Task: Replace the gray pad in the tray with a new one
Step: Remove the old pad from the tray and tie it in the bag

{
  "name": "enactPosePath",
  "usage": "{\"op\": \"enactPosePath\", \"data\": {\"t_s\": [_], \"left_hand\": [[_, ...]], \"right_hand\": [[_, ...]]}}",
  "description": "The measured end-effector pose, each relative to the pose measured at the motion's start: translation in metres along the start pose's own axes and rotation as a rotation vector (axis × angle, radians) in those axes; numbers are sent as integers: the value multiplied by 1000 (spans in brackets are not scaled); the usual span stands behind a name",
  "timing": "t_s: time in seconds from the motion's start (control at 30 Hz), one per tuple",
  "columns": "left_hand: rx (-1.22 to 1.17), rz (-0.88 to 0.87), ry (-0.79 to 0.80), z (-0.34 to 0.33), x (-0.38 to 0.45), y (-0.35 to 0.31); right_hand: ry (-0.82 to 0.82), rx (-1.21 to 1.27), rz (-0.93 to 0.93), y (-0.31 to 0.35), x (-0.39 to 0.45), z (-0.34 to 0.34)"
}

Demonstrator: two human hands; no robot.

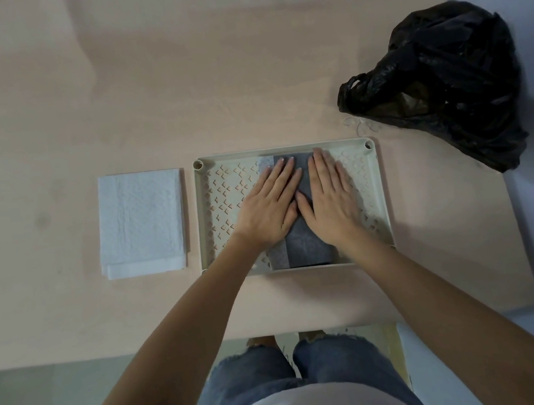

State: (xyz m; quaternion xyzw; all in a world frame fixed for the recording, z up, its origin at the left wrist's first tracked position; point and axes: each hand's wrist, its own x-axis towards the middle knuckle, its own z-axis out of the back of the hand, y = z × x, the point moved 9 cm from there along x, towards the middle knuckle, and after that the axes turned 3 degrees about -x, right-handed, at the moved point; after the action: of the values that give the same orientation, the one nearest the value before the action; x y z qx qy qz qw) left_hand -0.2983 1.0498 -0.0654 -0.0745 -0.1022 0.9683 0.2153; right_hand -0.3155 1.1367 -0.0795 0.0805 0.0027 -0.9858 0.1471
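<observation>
Pad [301, 248], gray and folded narrow, lay mid-tray [379, 188]. Left hand [264, 207] and right hand [329, 198] pressed it flat, palms open, probably creasing it for removal. White pad [140, 223] waited left of the tray, bag [445, 79] beyond its right corner.

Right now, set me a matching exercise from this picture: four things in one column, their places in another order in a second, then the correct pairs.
Things:
1. gray pad
2. white pad
3. black bag
4. tray

Places:
A. on the table's far right, beyond the tray
B. folded in the tray's middle, under the left hand and right hand
C. near the table's front edge, in front of the person
D. flat on the table, left of the tray

Pairs: 1-B, 2-D, 3-A, 4-C
</observation>
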Motion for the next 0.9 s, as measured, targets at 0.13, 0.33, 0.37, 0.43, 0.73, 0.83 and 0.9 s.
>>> {"op": "enactPosePath", "data": {"t_s": [0.13, 0.33, 0.37, 0.43, 0.73, 0.83, 0.9], "left_hand": [[-55, 134, -30, 0, -5, 8], [-139, 330, -94, 2, -16, 21], [-147, 349, -91, 1, -17, 23], [-150, 361, -90, -1, -17, 25], [-231, 268, -73, 10, -23, 29], [-3, 15, 14, 7, -36, 6], [95, -67, 79, -2, -43, -4]], "right_hand": [[8, 22, -1, -1, 0, -2], [26, -10, -8, -3, 1, -3], [28, -13, -9, -3, 1, -4], [32, -15, -13, -3, 1, -4], [97, 115, 103, -11, -5, 12], [74, -33, 312, 4, -26, 20], [100, -125, 399, 12, -37, 13]]}}
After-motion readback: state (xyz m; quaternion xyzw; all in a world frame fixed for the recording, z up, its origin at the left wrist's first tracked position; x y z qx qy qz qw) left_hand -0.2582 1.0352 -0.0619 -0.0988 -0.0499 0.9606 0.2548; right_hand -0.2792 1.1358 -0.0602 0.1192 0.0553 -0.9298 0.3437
